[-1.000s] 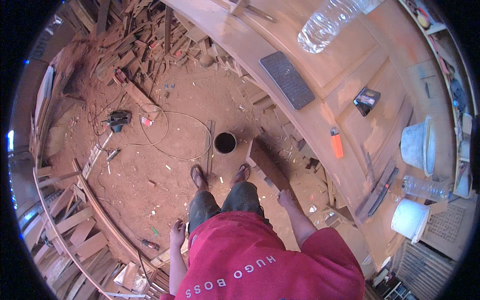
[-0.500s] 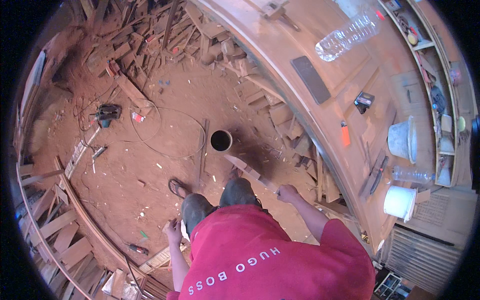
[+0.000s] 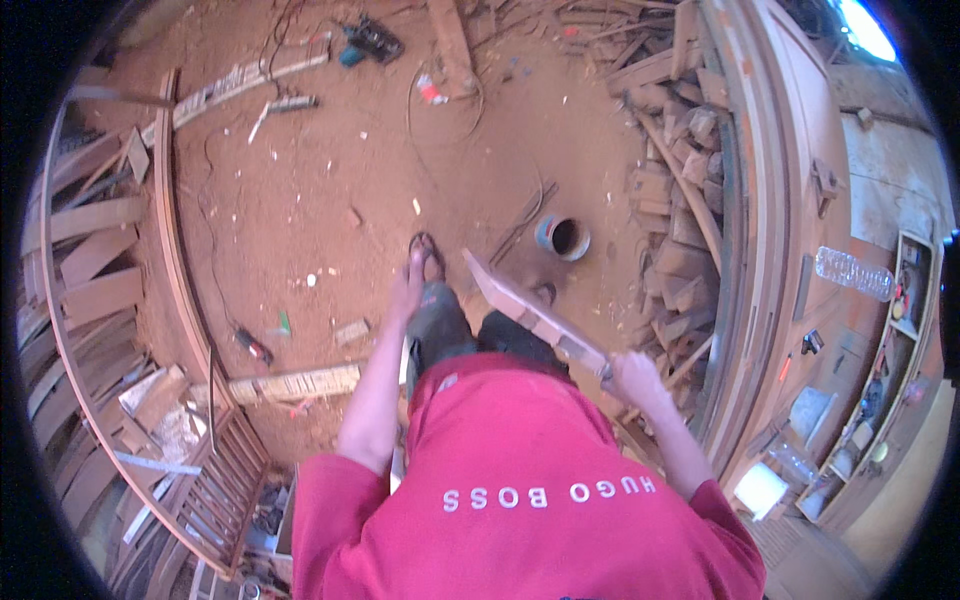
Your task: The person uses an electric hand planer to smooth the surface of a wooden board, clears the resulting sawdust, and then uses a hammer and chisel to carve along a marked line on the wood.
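My right hand (image 3: pixel 637 380) is closed round the grey narrow end of a long, flat, machete-like blade (image 3: pixel 520 305). Pinkish-brown and pointed at its far end, the blade slants up and left in front of my knees. My left hand (image 3: pixel 408 288) hangs beside my left knee, just short of my sandalled foot (image 3: pixel 427 255). Its fingers look loosely stretched, though slightly blurred, and nothing shows in them. Beyond the blade, a round tin (image 3: pixel 545 232) with a dark inside stands on the dirt floor.
Stacked wood offcuts (image 3: pixel 670 255) line the right, below a long wooden workbench (image 3: pixel 775 190). A clear bottle (image 3: pixel 853 273) and white tub (image 3: pixel 760 490) stand there. Planks (image 3: pixel 95 285) lean at the left. A power tool (image 3: pixel 372 42), cable and screwdriver-like tool (image 3: pixel 252 345) lie on the floor.
The view has turned, so the tin and workbench appear farther right. My left hand has swung forward past my knee. My right hand still holds the blade, which now appears raised closer.
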{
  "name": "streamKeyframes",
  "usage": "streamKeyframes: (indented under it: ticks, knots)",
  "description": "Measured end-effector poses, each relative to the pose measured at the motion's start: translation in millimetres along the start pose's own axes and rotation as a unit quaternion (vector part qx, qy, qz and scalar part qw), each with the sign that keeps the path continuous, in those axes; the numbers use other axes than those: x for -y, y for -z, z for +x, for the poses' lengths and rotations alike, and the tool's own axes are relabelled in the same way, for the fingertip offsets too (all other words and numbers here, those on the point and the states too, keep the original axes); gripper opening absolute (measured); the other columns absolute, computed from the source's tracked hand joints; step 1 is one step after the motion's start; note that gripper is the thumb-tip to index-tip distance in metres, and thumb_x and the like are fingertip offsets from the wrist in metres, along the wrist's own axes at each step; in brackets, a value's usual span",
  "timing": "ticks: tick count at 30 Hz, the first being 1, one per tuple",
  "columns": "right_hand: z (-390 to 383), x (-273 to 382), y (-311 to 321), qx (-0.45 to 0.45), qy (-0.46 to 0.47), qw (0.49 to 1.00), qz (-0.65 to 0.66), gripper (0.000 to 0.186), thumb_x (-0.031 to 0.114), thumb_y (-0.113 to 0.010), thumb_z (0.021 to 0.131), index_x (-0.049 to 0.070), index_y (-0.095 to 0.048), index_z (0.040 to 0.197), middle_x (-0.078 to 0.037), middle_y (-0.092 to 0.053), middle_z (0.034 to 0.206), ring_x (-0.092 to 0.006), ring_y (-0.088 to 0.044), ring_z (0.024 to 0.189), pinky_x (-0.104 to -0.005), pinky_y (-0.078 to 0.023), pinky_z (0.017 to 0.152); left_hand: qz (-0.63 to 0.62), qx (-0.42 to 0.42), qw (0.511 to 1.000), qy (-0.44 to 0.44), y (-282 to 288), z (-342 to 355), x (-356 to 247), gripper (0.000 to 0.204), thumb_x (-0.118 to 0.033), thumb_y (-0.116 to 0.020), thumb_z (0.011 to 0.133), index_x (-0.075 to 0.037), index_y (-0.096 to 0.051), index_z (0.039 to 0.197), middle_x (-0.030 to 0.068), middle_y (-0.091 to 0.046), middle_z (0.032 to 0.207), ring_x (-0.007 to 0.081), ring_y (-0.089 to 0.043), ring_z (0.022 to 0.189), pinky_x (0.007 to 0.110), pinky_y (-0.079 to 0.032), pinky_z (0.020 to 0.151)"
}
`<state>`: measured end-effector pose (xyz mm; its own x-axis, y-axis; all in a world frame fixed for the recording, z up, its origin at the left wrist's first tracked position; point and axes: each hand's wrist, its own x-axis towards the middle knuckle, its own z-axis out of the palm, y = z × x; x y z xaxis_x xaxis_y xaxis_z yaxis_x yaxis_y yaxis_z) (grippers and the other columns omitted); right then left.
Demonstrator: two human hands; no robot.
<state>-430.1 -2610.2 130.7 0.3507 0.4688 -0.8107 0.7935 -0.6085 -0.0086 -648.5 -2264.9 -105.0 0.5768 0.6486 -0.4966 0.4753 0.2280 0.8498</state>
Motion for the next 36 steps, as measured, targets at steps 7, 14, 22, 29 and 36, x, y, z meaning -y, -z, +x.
streamKeyframes:
  ticks: [7,14,22,29,36]
  knots:
    - [-16.0,120.4,165.1,0.02,0.055,0.997,-0.05,0.038,0.023,-0.072,0.078,0.004,-0.063,0.11,-0.024,-0.069,0.082,-0.0407,-0.069,0.081,-0.0513,-0.055,0.073,-0.088,-0.068,0.973,-0.201,75.9,52.1,-26.8,0.066,-0.044,-0.024,0.106,0.002,-0.071,0.11,0.0202,-0.072,0.111,0.0392,-0.062,0.114,0.047,-0.038,0.112]
    - [-3.9,195.4,262.3,-0.054,0.142,0.983,-0.104,0.031,0.015,-0.068,0.08,0.003,-0.059,0.107,-0.02,-0.069,0.082,-0.0394,-0.07,0.077,-0.0498,-0.055,0.071,-0.149,-0.228,0.89,-0.365,188.8,45.0,-64.8,0.033,-0.023,-0.051,0.094,0.0,-0.068,0.076,0.0142,-0.072,0.08,0.027,-0.069,0.082,0.043,-0.05,0.096]
    - [61.7,236.6,354.7,-0.076,0.189,0.973,-0.109,0.048,0.022,-0.074,0.08,0.007,-0.062,0.124,-0.021,-0.071,0.089,-0.0399,-0.069,0.085,-0.0495,-0.054,0.076,-0.094,-0.326,0.895,-0.289,263.3,54.5,-127.7,0.025,-0.018,-0.056,0.089,-0.002,-0.066,0.073,0.0113,-0.068,0.073,0.0239,-0.067,0.074,0.039,-0.051,0.085]
    - [167.0,274.7,447.3,-0.089,0.19,0.976,-0.061,0.05,0.019,-0.076,0.075,0.011,-0.065,0.124,-0.019,-0.072,0.094,-0.039,-0.069,0.086,-0.0483,-0.055,0.077,0.023,-0.398,0.88,-0.257,340.9,162.2,-212.3,0.038,-0.027,-0.049,0.092,-0.002,-0.062,0.066,0.0086,-0.063,0.065,0.0215,-0.061,0.065,0.034,-0.048,0.068]
    - [253.0,331.2,566.2,-0.125,0.227,0.966,0.02,0.053,0.015,-0.079,0.072,0.008,-0.065,0.123,-0.02,-0.071,0.099,-0.0382,-0.069,0.088,-0.0471,-0.055,0.079,-0.046,-0.406,0.856,-0.316,450.9,298.6,-321.9,0.062,-0.039,-0.025,0.098,-0.004,-0.057,0.058,0.0078,-0.057,0.058,0.0222,-0.054,0.058,0.037,-0.042,0.063]
